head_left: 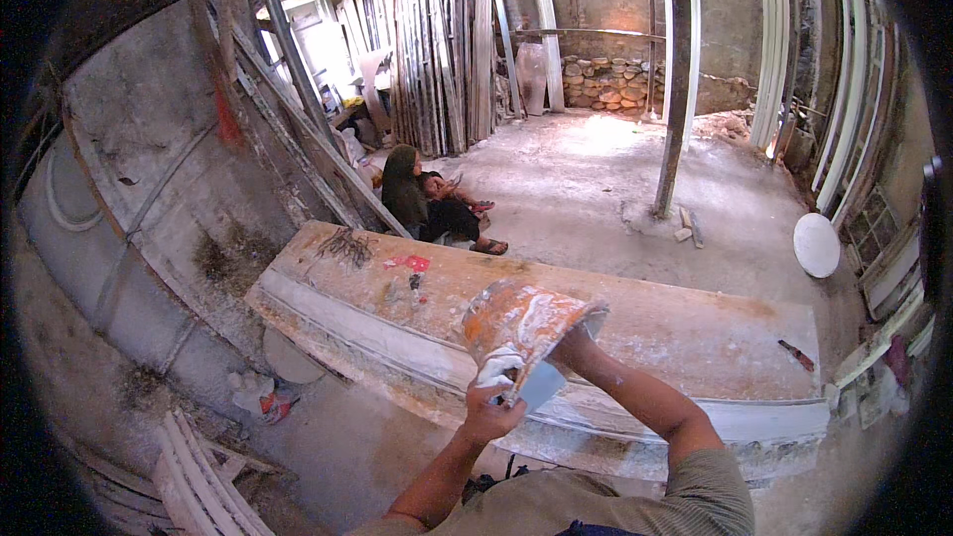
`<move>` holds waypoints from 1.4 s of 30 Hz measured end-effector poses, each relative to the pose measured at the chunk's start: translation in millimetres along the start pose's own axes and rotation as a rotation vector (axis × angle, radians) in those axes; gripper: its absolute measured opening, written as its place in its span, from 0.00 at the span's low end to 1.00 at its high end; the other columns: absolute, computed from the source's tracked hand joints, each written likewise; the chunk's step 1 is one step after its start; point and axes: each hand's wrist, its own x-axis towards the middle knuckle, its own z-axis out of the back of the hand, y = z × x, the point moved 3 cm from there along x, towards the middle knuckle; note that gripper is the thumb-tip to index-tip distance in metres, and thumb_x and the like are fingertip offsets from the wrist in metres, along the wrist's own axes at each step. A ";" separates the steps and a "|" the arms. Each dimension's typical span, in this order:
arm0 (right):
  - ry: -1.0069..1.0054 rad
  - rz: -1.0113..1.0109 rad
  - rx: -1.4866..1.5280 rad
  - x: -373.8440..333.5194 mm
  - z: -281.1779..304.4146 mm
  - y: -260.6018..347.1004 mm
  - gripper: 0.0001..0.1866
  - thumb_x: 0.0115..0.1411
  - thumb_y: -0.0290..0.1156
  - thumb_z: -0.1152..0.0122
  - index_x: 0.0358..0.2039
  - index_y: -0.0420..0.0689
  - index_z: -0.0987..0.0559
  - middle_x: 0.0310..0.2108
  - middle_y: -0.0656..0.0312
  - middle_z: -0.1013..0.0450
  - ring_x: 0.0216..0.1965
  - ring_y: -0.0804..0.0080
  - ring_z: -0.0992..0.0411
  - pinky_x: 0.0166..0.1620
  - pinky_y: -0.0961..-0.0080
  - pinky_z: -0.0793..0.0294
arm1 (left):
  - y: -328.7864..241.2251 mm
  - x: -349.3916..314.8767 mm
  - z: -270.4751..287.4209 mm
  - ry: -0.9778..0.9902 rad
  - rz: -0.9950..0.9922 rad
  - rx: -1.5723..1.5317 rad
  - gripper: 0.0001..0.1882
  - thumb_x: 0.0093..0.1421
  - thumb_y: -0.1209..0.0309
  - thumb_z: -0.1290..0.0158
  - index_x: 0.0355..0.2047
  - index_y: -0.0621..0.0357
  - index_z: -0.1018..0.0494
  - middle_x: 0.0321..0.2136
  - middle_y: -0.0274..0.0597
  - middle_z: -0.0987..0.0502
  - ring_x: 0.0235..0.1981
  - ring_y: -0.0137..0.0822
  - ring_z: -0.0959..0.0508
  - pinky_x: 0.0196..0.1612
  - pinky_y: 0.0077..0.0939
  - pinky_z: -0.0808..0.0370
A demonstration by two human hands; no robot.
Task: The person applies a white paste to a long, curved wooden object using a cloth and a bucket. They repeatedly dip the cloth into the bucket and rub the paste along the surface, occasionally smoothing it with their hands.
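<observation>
An orange bucket (531, 323), smeared with white plaster, is tilted over the long work table (685, 323), its mouth towards me. My left hand (494, 412) is closed on the lower edge of its mouth. My right hand (574, 349) reaches into the bucket; its fingers are hidden inside, so whatever they touch does not show. A pale blue-grey surface (541, 385) shows at the mouth between my hands; I cannot tell whether it is a separate piece. Beneath the bucket, a long white moulding (397, 328) runs along the table's near side.
A tool with a reddish handle (796, 355) lies at the table's right end. Red scraps (409, 263) and dark strands (344, 246) lie on its left part. Beyond, people (427, 194) sit on the floor. A post (675, 89) stands farther back; curved white strips (204, 476) lie lower left.
</observation>
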 end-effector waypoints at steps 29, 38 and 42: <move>-0.582 -1.362 1.012 -264.3 -51.4 -61.7 0.13 0.57 0.41 0.43 0.38 0.48 0.31 0.25 0.69 0.34 0.25 0.78 0.33 0.26 0.78 0.32 | 133.4 -34.8 37.7 -0.800 0.839 -0.743 0.30 0.36 0.84 0.54 0.45 0.67 0.35 0.35 0.45 0.26 0.33 0.40 0.24 0.39 0.34 0.24; -0.806 -1.148 1.178 -375.5 -125.3 -100.5 0.17 0.52 0.23 0.42 0.43 0.41 0.34 0.37 0.60 0.33 0.37 0.71 0.32 0.39 0.77 0.33 | 132.8 -40.4 63.6 -0.802 0.768 -0.943 0.38 0.37 0.74 0.56 0.55 0.69 0.42 0.50 0.53 0.33 0.52 0.50 0.32 0.59 0.42 0.39; -0.694 -0.855 0.416 -324.5 -91.4 -65.4 0.15 0.51 0.23 0.42 0.40 0.40 0.31 0.38 0.59 0.32 0.38 0.72 0.32 0.40 0.78 0.33 | 118.1 -40.0 62.9 -0.782 0.797 -1.088 0.33 0.38 0.78 0.57 0.51 0.68 0.38 0.46 0.51 0.30 0.46 0.47 0.28 0.54 0.39 0.31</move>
